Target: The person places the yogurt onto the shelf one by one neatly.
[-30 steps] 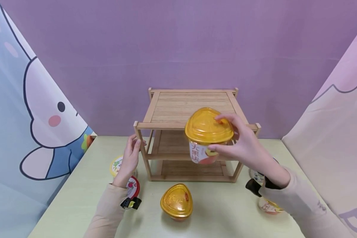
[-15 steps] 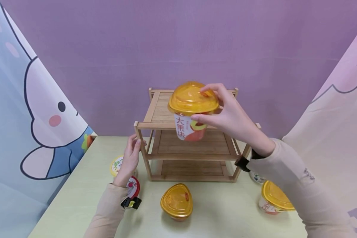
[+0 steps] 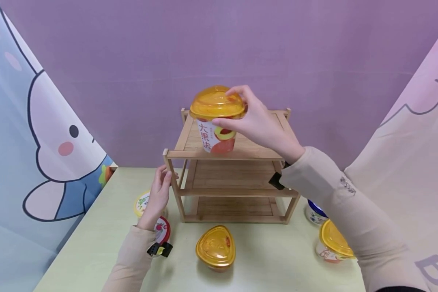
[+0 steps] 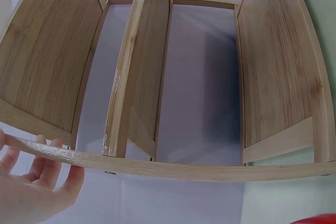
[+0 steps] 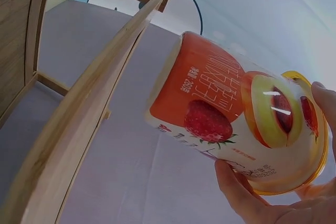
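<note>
My right hand [image 3: 259, 121] grips a yogurt cup [image 3: 213, 136] with a domed orange lid, fingers on the lid and thumb at the cup's side. The cup is in the air above the front of the top board of a three-tier wooden rack [image 3: 237, 176]. In the right wrist view, the printed cup [image 5: 231, 106] appears tilted, its base near the rack's board edge [image 5: 100, 77] but apart from it. My left hand [image 3: 158, 196] holds the rack's front left post; the left wrist view has its fingers [image 4: 50, 174] curled round that post [image 4: 173, 169].
Another orange-lidded cup [image 3: 216, 247] stands before the rack. At the right are an orange-lidded cup [image 3: 335, 239] and a blue-lidded tub [image 3: 315, 213]. A yellow-lidded tub [image 3: 141, 202] and a red-lidded tub [image 3: 162, 230] stand left, partly behind my left arm.
My right hand has raised the yogurt cup and carried it leftward, from in front of the rack to over its top board. The left hand has stayed on the post.
</note>
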Demonstrator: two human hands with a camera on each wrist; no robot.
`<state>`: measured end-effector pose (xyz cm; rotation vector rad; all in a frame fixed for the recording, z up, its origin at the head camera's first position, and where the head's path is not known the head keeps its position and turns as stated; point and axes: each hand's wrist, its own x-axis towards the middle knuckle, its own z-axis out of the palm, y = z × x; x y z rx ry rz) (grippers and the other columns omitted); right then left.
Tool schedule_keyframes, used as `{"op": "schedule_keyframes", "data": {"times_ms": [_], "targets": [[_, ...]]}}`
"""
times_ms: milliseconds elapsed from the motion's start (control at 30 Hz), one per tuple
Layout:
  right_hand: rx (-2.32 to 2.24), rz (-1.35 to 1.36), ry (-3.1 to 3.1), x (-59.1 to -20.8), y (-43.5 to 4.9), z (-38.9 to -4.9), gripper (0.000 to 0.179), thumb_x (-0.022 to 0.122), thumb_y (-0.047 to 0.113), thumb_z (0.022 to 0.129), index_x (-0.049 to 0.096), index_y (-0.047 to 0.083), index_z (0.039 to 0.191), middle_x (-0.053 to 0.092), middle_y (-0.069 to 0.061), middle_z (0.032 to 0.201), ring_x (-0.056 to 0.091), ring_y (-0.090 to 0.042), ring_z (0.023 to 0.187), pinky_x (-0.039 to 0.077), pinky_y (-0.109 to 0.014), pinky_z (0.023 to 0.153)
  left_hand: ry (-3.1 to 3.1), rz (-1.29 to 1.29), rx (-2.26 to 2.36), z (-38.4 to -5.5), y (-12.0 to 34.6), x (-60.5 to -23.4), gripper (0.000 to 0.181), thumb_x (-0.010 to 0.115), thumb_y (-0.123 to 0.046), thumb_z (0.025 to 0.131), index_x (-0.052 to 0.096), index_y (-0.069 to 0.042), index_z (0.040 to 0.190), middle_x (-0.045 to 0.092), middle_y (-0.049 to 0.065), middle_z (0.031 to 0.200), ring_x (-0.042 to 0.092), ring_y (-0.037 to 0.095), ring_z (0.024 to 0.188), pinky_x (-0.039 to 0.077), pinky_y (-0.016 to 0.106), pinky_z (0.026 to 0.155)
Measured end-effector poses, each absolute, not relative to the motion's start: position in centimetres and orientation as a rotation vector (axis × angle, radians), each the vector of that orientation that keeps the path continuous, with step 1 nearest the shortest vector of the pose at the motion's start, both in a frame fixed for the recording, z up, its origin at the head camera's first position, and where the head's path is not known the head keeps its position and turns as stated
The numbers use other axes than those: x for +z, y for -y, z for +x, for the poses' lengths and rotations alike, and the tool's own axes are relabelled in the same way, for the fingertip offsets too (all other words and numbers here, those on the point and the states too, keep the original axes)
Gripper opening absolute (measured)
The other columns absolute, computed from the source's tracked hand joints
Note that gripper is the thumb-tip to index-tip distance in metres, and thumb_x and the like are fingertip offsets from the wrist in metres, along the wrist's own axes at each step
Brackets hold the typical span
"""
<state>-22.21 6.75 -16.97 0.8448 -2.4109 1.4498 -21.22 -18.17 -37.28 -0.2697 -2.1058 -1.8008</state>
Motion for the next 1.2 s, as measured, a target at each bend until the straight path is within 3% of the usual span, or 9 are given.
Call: {"op": "schedule_keyframes", "data": {"times_ms": [100,300,900,1200], "targets": [[1.419,0.832,2.430,-16.9,-6.1,-22.8,0.059,0.074,0.028,0.071,0.038,0.013,0.115,0.051,-0.003,0.114,0.054,-0.013,0.092,0.046,-0.029,0.076,2.107,-0.265,-1.801,-21.3,18.2,-37.3,0.032,0.032,-0.017,0.097,0.034,0.003,0.122,0.050,0.006,0.094,0.050,0.010,0.089,0.039,0.020,0.080],[1.381,0.817,2.467,-17.1,-5.3,-24.2,0.060,0.073,0.035,0.070,0.038,0.015,0.114,0.051,-0.001,0.114,0.054,-0.010,0.093,0.045,-0.026,0.077,2.117,-0.264,-1.806,-21.2,18.1,-37.2,0.033,0.032,-0.017,0.097,0.034,0.004,0.122,0.049,-0.004,0.091,0.050,0.010,0.089,0.039,0.021,0.080],[1.440,0.816,2.508,-18.5,-3.4,-26.6,0.061,0.072,0.035,0.071,0.036,0.014,0.116,0.049,-0.005,0.114,0.053,-0.011,0.096,0.045,-0.023,0.078,2.130,-0.295,-1.787,-21.2,18.0,-37.3,0.032,0.032,-0.017,0.097,0.033,0.004,0.121,0.049,-0.004,0.092,0.050,0.010,0.090,0.038,0.019,0.081],[1.429,0.793,2.537,-19.0,-3.0,-26.8,0.063,0.072,0.038,0.071,0.035,0.015,0.116,0.049,-0.004,0.115,0.053,-0.011,0.095,0.044,-0.023,0.079,2.120,-0.296,-1.801,-21.3,18.1,-37.4,0.033,0.031,-0.016,0.097,0.032,0.005,0.122,0.048,0.022,0.100,0.050,0.020,0.093,0.038,0.018,0.081]]}}
